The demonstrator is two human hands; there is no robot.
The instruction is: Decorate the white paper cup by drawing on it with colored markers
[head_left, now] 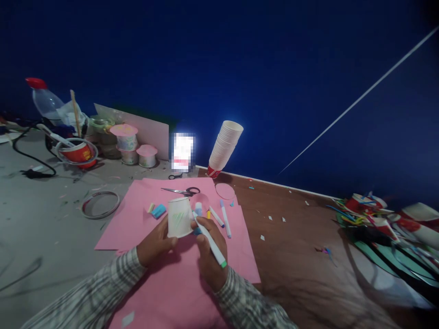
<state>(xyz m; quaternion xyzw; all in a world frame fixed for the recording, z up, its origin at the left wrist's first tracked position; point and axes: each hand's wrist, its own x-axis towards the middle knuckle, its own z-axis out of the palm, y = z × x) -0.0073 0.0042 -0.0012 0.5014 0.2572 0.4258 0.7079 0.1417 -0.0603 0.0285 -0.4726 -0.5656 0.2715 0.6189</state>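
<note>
A white paper cup (180, 217), upside down with green strokes on its side, is held in my left hand (159, 241). My right hand (211, 251) is closed around a white marker (213, 246) with a green end, its tip close to the cup's right side; whether it touches I cannot tell. Pink paper sheets (164, 283) lie under both hands. On them beyond the cup are scissors (181, 191), a blue piece (158, 211) to the left, and white markers with blue ends, one marker (225, 219) lying to the right of my right hand.
A leaning stack of paper cups (224, 146) stands by the blue wall. Pink-topped cups (147, 156), a red bowl (77, 153), a bottle (48, 103) and a tape roll (100, 204) are on the left. Cluttered cups and strips (373, 224) lie far right.
</note>
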